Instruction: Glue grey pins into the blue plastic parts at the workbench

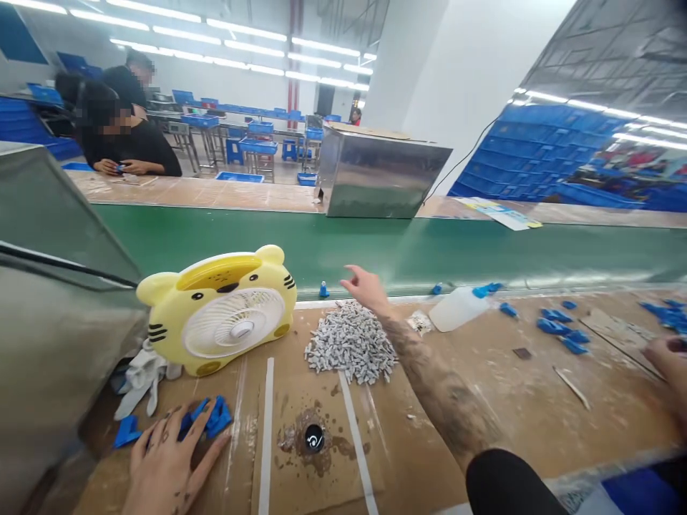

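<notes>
My left hand [174, 458] rests at the lower left with its fingers spread over several small blue plastic parts [219, 416]; it touches them without a visible grip. My right hand [366, 287] is stretched out at the near edge of the green conveyor belt [300, 250], thumb and forefinger apart, nothing between them. Just left of it, apart from the fingertips, a small blue part with a pale top [323, 290] stands upright. Below the right hand lies a heap of small grey pieces [351, 343]. A round black piece [314, 438] sits on stained cardboard between my arms.
A yellow animal-faced fan [225, 311] stands left of the heap. Right of my forearm, a white squeeze bottle [459, 309] lies tilted. More blue parts [561, 325] lie farther right, near a co-worker's hand [668, 357]. A metal box [383, 172] stands beyond the belt.
</notes>
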A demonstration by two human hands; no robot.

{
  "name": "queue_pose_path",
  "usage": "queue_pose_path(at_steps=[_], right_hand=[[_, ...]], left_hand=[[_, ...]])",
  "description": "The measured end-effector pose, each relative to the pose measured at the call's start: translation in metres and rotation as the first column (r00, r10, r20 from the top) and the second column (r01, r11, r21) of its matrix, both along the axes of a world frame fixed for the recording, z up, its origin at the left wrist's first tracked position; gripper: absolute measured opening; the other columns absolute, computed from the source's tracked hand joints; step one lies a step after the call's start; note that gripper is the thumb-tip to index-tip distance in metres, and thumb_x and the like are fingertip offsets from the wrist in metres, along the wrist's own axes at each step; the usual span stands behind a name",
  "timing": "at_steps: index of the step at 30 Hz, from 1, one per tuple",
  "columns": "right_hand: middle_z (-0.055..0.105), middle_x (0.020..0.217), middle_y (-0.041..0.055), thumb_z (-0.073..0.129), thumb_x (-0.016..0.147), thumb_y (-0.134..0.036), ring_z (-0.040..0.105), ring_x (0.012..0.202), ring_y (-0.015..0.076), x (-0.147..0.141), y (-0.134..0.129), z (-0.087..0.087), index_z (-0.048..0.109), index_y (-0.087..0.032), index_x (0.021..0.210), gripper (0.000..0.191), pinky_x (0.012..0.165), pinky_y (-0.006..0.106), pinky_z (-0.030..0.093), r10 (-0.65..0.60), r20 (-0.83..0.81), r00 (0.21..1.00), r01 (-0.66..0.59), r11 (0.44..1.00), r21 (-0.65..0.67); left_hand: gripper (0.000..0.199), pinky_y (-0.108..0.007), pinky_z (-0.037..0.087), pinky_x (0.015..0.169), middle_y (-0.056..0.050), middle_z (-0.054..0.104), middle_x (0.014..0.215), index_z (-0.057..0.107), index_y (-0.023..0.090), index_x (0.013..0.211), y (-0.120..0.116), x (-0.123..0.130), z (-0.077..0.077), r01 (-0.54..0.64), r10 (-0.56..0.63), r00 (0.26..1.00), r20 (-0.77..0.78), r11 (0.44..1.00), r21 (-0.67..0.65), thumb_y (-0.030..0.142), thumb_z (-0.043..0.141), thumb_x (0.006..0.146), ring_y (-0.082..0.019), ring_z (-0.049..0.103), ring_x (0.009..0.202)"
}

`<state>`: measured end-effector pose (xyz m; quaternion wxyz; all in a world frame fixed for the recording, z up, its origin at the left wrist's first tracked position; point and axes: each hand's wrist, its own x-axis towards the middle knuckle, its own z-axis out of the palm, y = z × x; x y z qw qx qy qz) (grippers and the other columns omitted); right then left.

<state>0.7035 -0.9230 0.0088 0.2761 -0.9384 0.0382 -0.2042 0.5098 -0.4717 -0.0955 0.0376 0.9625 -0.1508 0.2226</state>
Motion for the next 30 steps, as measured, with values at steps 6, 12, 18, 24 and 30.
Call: queue_pose_path(at_steps=[6, 12, 18, 24, 30], right_hand=[[0.055, 0.124, 0.0195, 0.046, 0.097, -0.055, 0.057, 0.110, 0.0321, -0.128, -0.141, 0.002, 0.035, -0.010, 0.143, 0.065, 0.092, 0.052, 0.049, -0.625, 0.328, 0.709, 0.547, 0.780, 0.304], [0.066, 0.099, 0.0055, 0.069, 0.092, -0.043, 0.065, 0.081, 0.0177, -0.116, -0.178, -0.031, 0.060, -0.015, 0.113, 0.037, 0.072, 0.034, 0.057, -0.654, 0.219, 0.724, 0.511, 0.722, 0.467], [0.069, 0.105, 0.0139, 0.070, 0.082, -0.054, 0.067, 0.096, 0.0306, -0.140, -0.189, 0.010, 0.061, -0.021, 0.104, 0.041, 0.067, 0.037, 0.053, -0.556, 0.267, 0.787, 0.324, 0.741, 0.588], [0.071, 0.105, 0.0210, 0.068, 0.079, -0.056, 0.070, 0.084, 0.0348, -0.207, -0.174, 0.043, 0.069, -0.020, 0.101, 0.042, 0.062, 0.043, 0.052, -0.348, 0.031, 0.937, 0.276, 0.791, 0.546], [0.074, 0.095, 0.0111, 0.082, 0.069, -0.049, 0.070, 0.082, 0.0333, -0.233, -0.074, 0.026, 0.072, -0.022, 0.102, 0.044, 0.067, 0.040, 0.057, 0.245, -0.468, 0.849, -0.140, 0.959, 0.248]], left_hand=[[0.033, -0.048, 0.041, 0.087, -0.010, 0.073, 0.106, 0.073, 0.023, 0.110, 0.002, 0.007, -0.011, 0.108, -0.103, 0.991, 0.086, 0.993, -0.047, 0.043, 0.052, 0.093, -0.030, 0.067, 0.094], [0.032, -0.044, 0.040, 0.088, -0.008, 0.074, 0.104, 0.072, 0.023, 0.108, 0.003, 0.010, -0.011, 0.120, -0.114, 0.985, 0.128, 0.992, -0.037, 0.046, 0.058, 0.091, -0.028, 0.068, 0.095], [0.031, -0.043, 0.038, 0.094, -0.008, 0.073, 0.109, 0.073, 0.023, 0.111, -0.002, 0.001, -0.002, 0.066, -0.063, 0.997, 0.052, 0.996, -0.061, 0.044, 0.059, 0.093, -0.028, 0.067, 0.102], [0.031, -0.045, 0.035, 0.096, -0.009, 0.073, 0.111, 0.073, 0.022, 0.111, -0.005, 0.001, 0.002, 0.053, -0.054, 0.999, -0.001, 0.994, -0.090, 0.045, 0.059, 0.095, -0.028, 0.065, 0.104], [0.031, -0.045, 0.035, 0.099, -0.012, 0.071, 0.115, 0.072, 0.020, 0.114, -0.008, -0.005, 0.009, 0.034, -0.047, 0.994, -0.097, 0.990, -0.136, 0.042, 0.060, 0.095, -0.028, 0.062, 0.108]])
